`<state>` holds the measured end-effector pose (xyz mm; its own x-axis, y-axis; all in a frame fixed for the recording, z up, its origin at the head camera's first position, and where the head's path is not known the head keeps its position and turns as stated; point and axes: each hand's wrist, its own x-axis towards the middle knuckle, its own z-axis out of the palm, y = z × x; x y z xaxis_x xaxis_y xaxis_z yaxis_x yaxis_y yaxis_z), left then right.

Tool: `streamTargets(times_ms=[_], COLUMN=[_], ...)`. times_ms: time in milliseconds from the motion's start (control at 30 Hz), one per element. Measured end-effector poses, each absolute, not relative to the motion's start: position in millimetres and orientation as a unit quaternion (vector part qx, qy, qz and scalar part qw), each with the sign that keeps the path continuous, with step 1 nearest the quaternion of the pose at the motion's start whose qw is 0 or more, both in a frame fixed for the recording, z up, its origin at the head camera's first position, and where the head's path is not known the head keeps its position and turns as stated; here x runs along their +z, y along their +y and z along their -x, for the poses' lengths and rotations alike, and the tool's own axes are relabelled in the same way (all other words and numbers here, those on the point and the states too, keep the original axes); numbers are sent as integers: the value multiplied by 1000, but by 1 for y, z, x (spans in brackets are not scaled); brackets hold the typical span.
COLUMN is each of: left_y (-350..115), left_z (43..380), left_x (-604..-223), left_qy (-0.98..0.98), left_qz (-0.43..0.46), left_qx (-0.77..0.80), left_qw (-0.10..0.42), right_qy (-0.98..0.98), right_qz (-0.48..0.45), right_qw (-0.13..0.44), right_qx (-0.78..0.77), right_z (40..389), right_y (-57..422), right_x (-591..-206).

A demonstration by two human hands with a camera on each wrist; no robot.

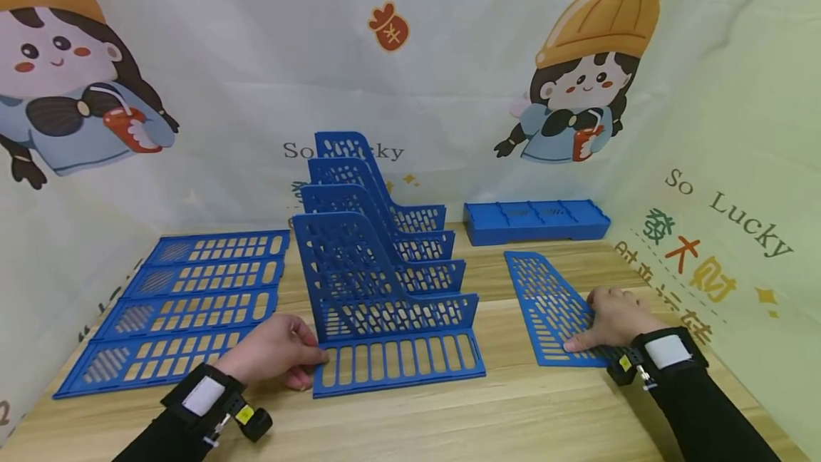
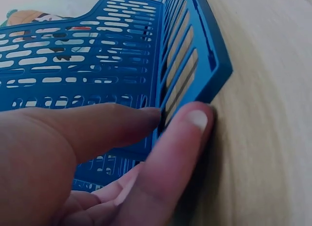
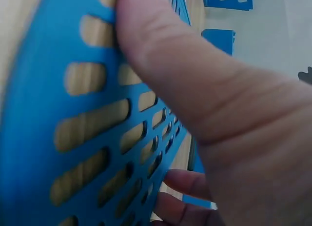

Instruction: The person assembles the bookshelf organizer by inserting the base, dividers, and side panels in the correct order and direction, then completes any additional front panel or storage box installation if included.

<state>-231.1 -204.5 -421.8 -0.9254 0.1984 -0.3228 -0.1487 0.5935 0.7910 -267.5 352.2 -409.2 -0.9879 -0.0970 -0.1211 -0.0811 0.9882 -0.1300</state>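
Observation:
A blue plastic file rack [image 1: 385, 284] stands upright mid-table, with several perforated dividers one behind another on a slotted base. My left hand [image 1: 276, 351] pinches the front left end of that base [image 1: 400, 382]. In the left wrist view the thumb and a finger [image 2: 170, 172] lie on either side of the base's edge, close to the wood. On the right, my right hand [image 1: 616, 319] grips a loose perforated blue panel [image 1: 551, 298] by its right edge. Its thumb lies across the panel's face in the right wrist view, with other fingers at the far edge.
Several flat blue slotted panels [image 1: 154, 326] lie in a row on the left of the wooden table [image 1: 410, 426]. A long blue slotted piece [image 1: 537, 225] sits at the back right. A printed cloth [image 1: 449, 91] hangs close behind and along both sides.

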Motion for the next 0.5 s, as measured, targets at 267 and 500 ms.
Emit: streamTargets(times_ms=[267, 500], left_y=[-203, -207], left_z=[228, 231], left_x=[-423, -423], left_qy=[866, 858], left_qz=[-22, -25], left_qx=[451, 466], left_qw=[215, 215], right_qy=[987, 952], right_qz=[52, 92], right_qw=[40, -23], right_qx=[-149, -291], right_z=[255, 234], right_y=[357, 340], right_x=[-405, -385])
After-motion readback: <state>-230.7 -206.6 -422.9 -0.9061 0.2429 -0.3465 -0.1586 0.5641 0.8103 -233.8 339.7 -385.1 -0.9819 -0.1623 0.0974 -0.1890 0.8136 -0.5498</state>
